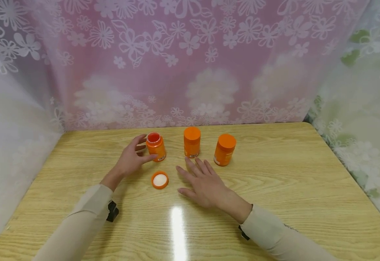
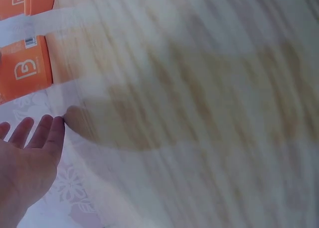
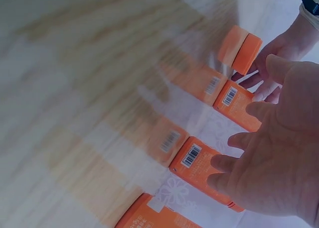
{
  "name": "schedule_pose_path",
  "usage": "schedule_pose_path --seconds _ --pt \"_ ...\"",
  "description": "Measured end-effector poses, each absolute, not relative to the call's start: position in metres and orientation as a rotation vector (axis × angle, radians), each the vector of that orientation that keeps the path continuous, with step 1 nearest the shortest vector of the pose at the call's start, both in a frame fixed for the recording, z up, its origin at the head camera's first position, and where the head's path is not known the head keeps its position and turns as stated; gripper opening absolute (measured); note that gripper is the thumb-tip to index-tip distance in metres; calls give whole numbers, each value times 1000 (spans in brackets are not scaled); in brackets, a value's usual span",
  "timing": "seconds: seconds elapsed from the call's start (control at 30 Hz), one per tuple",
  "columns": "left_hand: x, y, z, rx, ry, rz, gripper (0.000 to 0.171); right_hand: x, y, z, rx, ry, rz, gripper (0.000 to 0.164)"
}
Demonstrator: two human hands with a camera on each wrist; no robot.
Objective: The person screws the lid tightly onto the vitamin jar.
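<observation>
An uncapped orange jar [image 1: 156, 150] stands at the left, its reddish mouth facing up. Around it curves my left hand [image 1: 132, 158], thumb in front and fingers at the far left side. In the left wrist view the fingers of this left hand [image 2: 30, 163] look apart from the jar [image 2: 25, 71]; whether the thumb touches it is hard to tell. An orange screw lid [image 1: 159, 180] lies nearer, its white lining up. My right hand [image 1: 206, 186] is spread palm down, holding nothing, just in front of a capped orange jar [image 1: 192, 142].
Another capped orange jar [image 1: 225, 150] stands to the right of the middle one. All of it is on a wood-grain table [image 1: 291, 174]. A pink flowered curtain [image 1: 190, 72] hangs along the table's back edge, with pale cloth at both sides.
</observation>
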State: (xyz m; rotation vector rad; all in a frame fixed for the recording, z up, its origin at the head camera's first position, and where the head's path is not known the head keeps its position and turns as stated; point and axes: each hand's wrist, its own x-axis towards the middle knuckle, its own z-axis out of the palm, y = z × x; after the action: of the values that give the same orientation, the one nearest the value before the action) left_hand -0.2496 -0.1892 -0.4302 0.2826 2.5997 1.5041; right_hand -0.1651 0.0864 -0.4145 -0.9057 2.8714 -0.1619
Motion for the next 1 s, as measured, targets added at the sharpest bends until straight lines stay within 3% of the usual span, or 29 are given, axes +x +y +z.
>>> schedule_pose_path --seconds 1.0 --pt "-259 -173 -436 321 2553 1607 65 -169 82 -415 -938 2819 -216 64"
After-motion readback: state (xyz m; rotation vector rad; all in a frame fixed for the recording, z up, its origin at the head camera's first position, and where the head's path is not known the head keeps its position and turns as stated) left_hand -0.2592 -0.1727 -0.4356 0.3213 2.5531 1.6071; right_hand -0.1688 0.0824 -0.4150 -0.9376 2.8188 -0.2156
